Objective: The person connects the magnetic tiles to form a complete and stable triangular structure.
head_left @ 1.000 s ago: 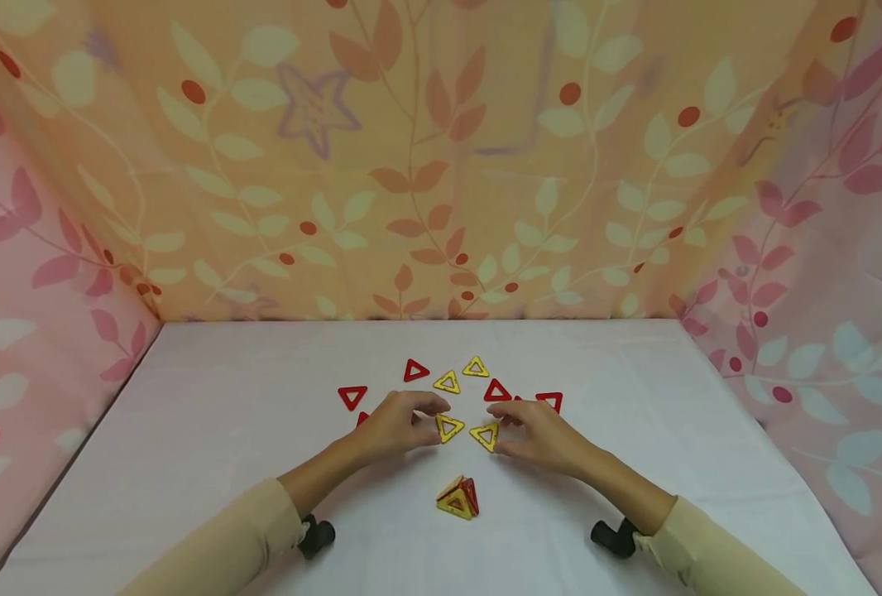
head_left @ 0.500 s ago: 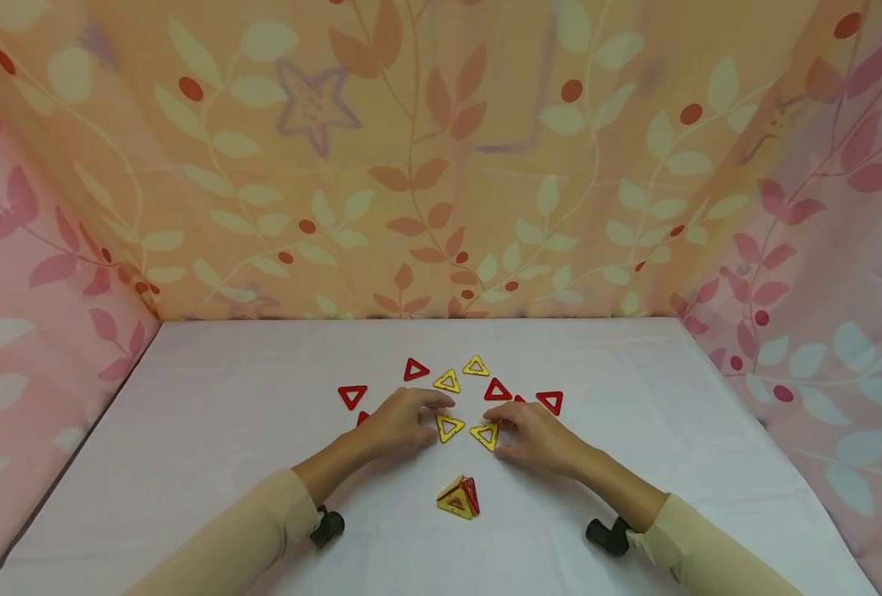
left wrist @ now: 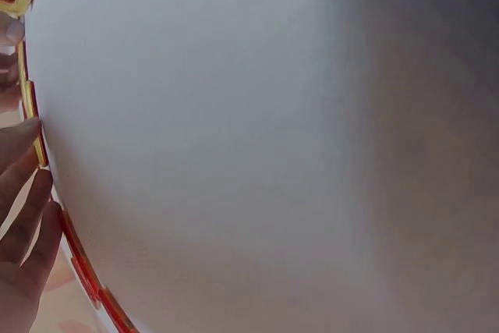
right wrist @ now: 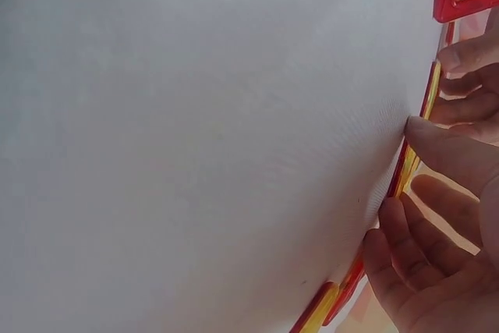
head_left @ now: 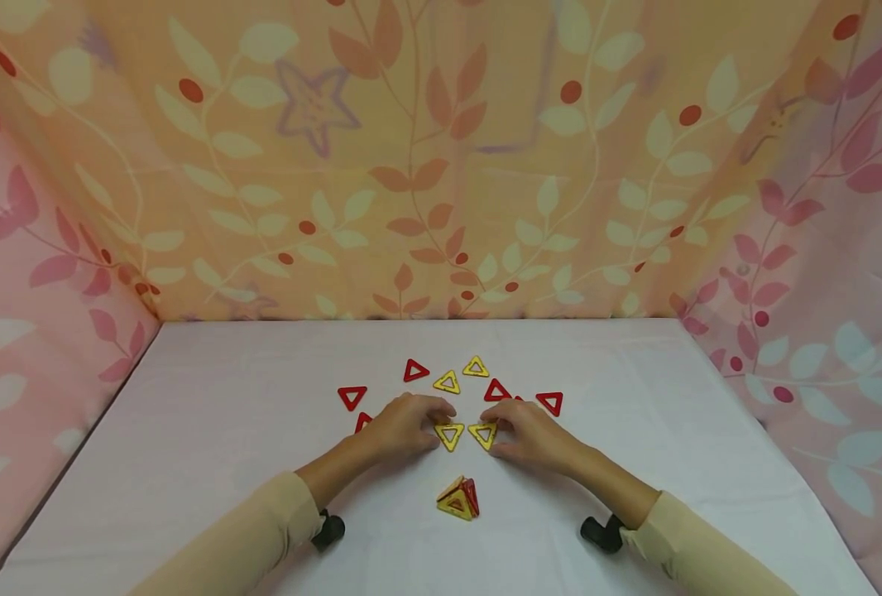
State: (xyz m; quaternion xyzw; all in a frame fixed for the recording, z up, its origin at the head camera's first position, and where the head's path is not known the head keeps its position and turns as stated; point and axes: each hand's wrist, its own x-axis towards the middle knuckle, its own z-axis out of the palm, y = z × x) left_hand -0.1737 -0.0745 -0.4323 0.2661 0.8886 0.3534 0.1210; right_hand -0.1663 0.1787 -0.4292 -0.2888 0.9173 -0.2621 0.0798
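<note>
In the head view, two yellow triangular magnetic tiles lie side by side on the table, a narrow gap between them. My left hand pinches the left tile, one corner of which faces me. The right tile is held by its outer edge between the thumb and fingers of my right hand. Nearer to me stands a small pyramid of yellow and red triangles. Both wrist views show the tiles nearly edge-on, with the left thumb and fingers and the right fingers close along them.
Behind the hands lie two more yellow tiles, one near and one farther back. Several red triangular tiles spread left and right, some partly hidden by the hands. The white table ends at a patterned curtain.
The left yellow tile has turned, so that a corner once aimed right now aims toward me. The right yellow tile and right hand have shifted slightly left. The pyramid stays put.
</note>
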